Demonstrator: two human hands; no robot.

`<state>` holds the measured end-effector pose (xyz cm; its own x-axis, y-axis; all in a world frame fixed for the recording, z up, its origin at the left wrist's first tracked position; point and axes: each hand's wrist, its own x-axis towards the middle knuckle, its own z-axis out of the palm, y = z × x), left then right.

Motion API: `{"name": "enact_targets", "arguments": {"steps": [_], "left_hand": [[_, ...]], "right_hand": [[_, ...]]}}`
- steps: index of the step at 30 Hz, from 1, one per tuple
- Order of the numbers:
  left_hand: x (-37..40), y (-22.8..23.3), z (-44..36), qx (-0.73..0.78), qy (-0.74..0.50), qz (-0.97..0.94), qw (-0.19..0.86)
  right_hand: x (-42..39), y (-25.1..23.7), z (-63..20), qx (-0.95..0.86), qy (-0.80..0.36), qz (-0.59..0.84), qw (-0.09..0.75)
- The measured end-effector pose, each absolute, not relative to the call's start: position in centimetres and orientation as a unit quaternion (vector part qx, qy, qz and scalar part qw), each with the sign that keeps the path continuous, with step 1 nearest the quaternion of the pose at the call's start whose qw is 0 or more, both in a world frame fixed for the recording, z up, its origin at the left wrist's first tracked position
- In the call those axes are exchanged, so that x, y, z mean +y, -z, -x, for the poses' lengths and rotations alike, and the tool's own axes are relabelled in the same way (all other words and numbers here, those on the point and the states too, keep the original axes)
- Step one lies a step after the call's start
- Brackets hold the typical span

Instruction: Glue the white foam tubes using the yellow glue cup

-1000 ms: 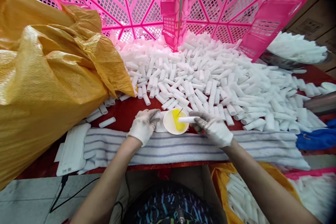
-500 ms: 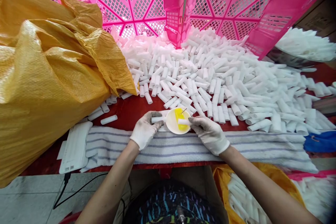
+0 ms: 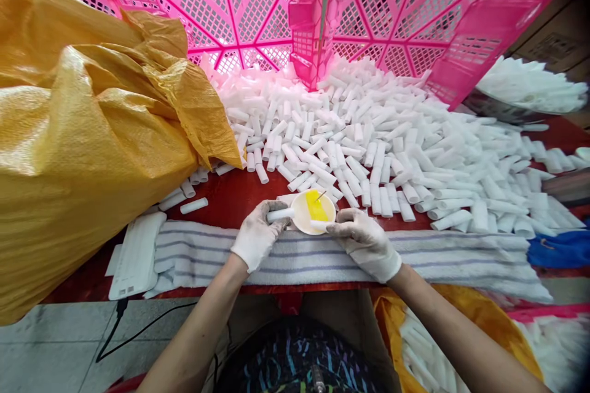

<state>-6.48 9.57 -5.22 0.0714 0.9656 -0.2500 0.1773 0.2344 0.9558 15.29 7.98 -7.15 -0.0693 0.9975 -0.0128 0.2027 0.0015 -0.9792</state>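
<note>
A small round cream dish point(image 3: 300, 219) lies in front of me with a bright yellow piece point(image 3: 315, 204) in it. A thin dark pin sticks up from that yellow piece. My left hand point(image 3: 258, 236), in a smudged white glove, is closed on a short white tube point(image 3: 279, 215) that points at the dish's left rim. My right hand point(image 3: 367, 244), gloved as well, pinches another white tube point(image 3: 319, 225). Its far end lies over the lower part of the yellow piece; whether it touches is unclear.
Loose white tubes point(image 3: 359, 135) are heaped behind the dish against pink plastic baskets point(image 3: 258, 12). A yellow sack point(image 3: 92, 153) bulges at left. A striped towel point(image 3: 313, 261) runs along the table's front edge, with a white corded device point(image 3: 136, 256) at its left end.
My right hand has moved slightly down and its tube has shifted lower and left across the yellow piece. My left hand keeps its tube beside the dish. The view has shifted a little.
</note>
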Motion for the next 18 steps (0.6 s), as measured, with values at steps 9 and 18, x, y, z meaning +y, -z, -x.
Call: {"name": "enact_targets", "arguments": {"steps": [9,18], "left_hand": [[7.7,5.0,4.4,0.500,-0.402,-0.489,0.591],[4.2,3.7,1.0,0.532,-0.259,-0.658,0.466]], "right_hand": [[6.2,5.1,-16.2,-0.414,-0.564,0.549,0.456],[2.9,4.6,-15.5,-0.722,-0.219,0.549,0.360]]}}
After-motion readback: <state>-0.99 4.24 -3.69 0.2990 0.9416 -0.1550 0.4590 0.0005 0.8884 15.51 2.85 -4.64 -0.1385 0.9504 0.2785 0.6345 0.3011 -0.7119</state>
